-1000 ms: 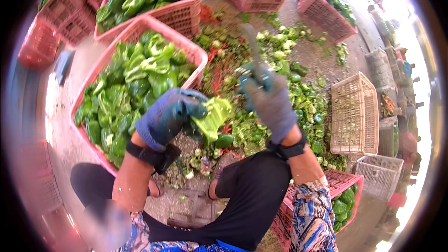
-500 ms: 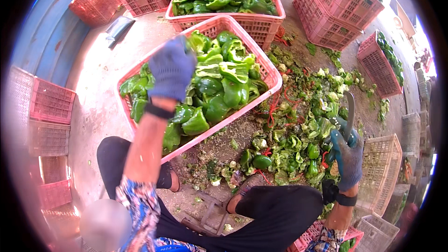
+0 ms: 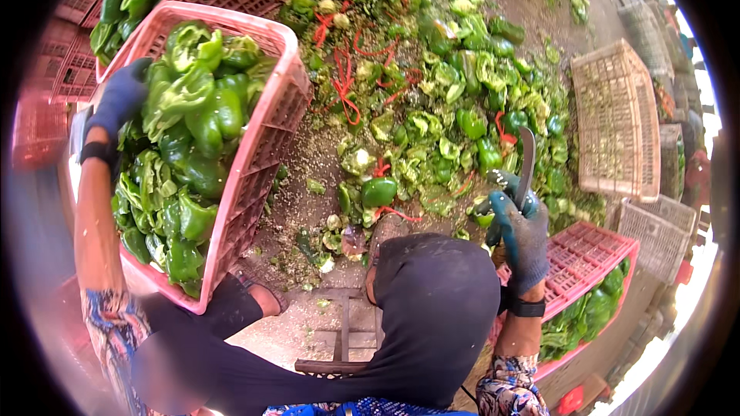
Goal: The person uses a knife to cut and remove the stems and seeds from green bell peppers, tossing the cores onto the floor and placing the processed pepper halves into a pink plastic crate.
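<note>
My right hand (image 3: 526, 243), in a grey and teal glove, is closed around a knife with a curved blade (image 3: 528, 158) pointing up. It is above the right side of the floor scraps. A pink plastic crate (image 3: 258, 150) at my left is heaped with green bell peppers (image 3: 220, 119), many cut open. My left hand (image 3: 117, 100), in a blue glove, is at the crate's left side against the peppers. Its fingers are partly hidden, so I cannot make out whether they grip anything.
Pepper scraps and red strings (image 3: 345, 85) litter the floor ahead, with a whole green pepper (image 3: 378, 192) among them. To the right stand a cream crate (image 3: 617, 119) and a pink crate (image 3: 574, 262) with peppers behind it. A low stool frame (image 3: 344, 327) sits between my feet.
The view has swung right, so the crate now appears farther left. My left hand has moved from above the peppers to the crate's left side. My right hand keeps the knife.
</note>
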`<act>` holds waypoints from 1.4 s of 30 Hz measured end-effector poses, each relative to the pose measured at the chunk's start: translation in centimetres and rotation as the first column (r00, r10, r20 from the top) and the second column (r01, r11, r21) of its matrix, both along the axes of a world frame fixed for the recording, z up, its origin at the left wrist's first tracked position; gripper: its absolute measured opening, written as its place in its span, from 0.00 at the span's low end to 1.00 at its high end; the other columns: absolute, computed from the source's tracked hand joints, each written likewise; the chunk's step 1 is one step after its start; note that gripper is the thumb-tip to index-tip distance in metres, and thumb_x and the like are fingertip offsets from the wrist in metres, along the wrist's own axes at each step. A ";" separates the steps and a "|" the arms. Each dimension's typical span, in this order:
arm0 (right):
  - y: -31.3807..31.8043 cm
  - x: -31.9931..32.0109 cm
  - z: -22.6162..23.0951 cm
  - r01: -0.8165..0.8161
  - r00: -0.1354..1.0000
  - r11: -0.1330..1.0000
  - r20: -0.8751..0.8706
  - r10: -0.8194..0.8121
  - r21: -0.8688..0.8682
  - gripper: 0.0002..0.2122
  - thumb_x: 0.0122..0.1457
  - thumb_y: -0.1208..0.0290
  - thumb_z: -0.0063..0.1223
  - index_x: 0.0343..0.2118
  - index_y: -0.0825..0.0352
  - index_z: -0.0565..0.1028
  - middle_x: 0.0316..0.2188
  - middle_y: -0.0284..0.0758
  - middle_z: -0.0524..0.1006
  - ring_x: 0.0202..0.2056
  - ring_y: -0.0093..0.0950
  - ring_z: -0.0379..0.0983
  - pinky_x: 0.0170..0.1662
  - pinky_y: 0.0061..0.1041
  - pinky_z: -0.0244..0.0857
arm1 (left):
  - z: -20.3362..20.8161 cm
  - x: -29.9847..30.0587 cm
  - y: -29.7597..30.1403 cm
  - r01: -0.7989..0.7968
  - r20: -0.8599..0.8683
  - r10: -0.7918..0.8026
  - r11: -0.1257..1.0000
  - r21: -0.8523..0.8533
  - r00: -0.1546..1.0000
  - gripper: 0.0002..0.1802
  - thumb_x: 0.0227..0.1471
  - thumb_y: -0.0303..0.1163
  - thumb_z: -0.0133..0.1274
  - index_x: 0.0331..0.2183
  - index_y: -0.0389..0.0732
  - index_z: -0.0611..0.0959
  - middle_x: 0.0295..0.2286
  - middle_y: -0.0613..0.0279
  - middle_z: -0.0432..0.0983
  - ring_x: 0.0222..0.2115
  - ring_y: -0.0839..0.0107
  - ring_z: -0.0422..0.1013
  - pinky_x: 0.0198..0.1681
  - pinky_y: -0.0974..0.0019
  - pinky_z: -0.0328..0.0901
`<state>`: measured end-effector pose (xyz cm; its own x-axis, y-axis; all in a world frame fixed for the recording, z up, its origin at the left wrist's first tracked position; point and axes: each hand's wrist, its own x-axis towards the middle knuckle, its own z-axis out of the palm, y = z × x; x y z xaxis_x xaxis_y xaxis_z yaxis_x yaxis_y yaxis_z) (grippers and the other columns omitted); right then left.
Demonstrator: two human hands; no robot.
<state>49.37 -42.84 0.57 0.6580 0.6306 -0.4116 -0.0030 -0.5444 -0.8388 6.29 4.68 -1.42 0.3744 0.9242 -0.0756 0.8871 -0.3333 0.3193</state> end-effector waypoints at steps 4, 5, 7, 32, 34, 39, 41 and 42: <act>-3.3 -1.9 -7.1 0.298 0.872 0.955 -0.410 -0.268 0.009 0.21 0.69 0.65 0.59 0.61 0.70 0.75 0.28 0.33 0.81 0.19 0.18 0.70 0.21 0.20 0.64 | 8.2 1.7 -5.9 -0.005 0.064 -0.023 0.915 0.404 0.998 0.31 0.62 0.34 0.59 0.66 0.43 0.78 0.49 0.52 0.85 0.43 0.71 0.80 0.49 0.66 0.73; -3.9 -2.1 -8.9 0.363 0.836 0.932 -0.438 -0.330 -0.009 0.22 0.69 0.63 0.58 0.61 0.71 0.74 0.28 0.32 0.80 0.20 0.18 0.69 0.22 0.20 0.64 | 8.0 4.9 -10.5 -0.093 0.291 -0.022 0.921 0.377 0.957 0.26 0.65 0.34 0.58 0.63 0.42 0.81 0.51 0.53 0.84 0.47 0.70 0.80 0.52 0.66 0.72; -4.1 -2.4 -11.8 0.366 0.796 0.930 -0.533 -0.288 0.044 0.28 0.70 0.53 0.53 0.63 0.72 0.71 0.29 0.28 0.75 0.23 0.16 0.66 0.26 0.22 0.66 | 6.0 8.5 -18.5 0.174 0.118 -0.276 0.828 0.532 0.954 0.18 0.68 0.36 0.58 0.54 0.37 0.87 0.49 0.56 0.85 0.47 0.68 0.80 0.52 0.64 0.72; -1.1 -3.3 -11.6 0.001 0.904 0.978 -0.418 0.088 0.209 0.22 0.70 0.66 0.61 0.63 0.69 0.76 0.35 0.29 0.82 0.33 0.15 0.74 0.33 0.23 0.71 | -9.5 25.8 -33.3 0.427 0.459 0.825 0.304 -0.851 0.328 0.20 0.63 0.40 0.61 0.49 0.35 0.86 0.42 0.58 0.86 0.41 0.70 0.81 0.48 0.65 0.74; 0.5 -3.9 -9.4 -0.034 0.858 0.941 -0.474 0.200 0.335 0.23 0.70 0.64 0.61 0.64 0.70 0.75 0.36 0.29 0.82 0.34 0.14 0.74 0.33 0.22 0.70 | -7.6 25.4 -32.6 0.461 0.535 0.748 0.343 -0.818 0.393 0.21 0.66 0.43 0.58 0.49 0.36 0.86 0.42 0.57 0.86 0.41 0.69 0.82 0.47 0.64 0.75; -0.4 -3.9 -9.7 0.010 0.752 0.940 -0.622 0.218 0.341 0.21 0.71 0.58 0.58 0.59 0.68 0.77 0.36 0.25 0.78 0.32 0.14 0.72 0.33 0.20 0.69 | -4.1 26.0 -33.0 0.387 0.652 0.407 0.563 -0.731 0.639 0.24 0.72 0.51 0.52 0.48 0.38 0.86 0.39 0.62 0.85 0.38 0.74 0.80 0.44 0.67 0.74; -1.1 -3.6 -9.0 0.078 0.713 0.932 -0.673 0.196 0.354 0.21 0.71 0.57 0.58 0.58 0.67 0.77 0.35 0.24 0.77 0.30 0.15 0.71 0.31 0.20 0.68 | -4.3 26.5 -33.0 0.237 0.562 0.341 0.656 -0.717 0.754 0.26 0.67 0.54 0.59 0.45 0.36 0.85 0.32 0.68 0.80 0.30 0.80 0.71 0.34 0.69 0.68; -0.8 -3.5 -8.6 0.104 0.741 0.919 -0.646 0.182 0.379 0.22 0.71 0.58 0.59 0.60 0.68 0.76 0.33 0.25 0.76 0.27 0.15 0.70 0.29 0.21 0.68 | -4.4 26.2 -32.9 0.291 0.588 0.323 0.634 -0.716 0.742 0.28 0.65 0.54 0.61 0.47 0.36 0.85 0.35 0.66 0.81 0.33 0.79 0.73 0.37 0.69 0.70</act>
<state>45.91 -43.69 -8.01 0.2803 0.8433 -0.4586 -0.6155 -0.2087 -0.7600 32.47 -28.19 -5.78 0.5924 0.6539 -0.4706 0.3681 0.2999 0.8801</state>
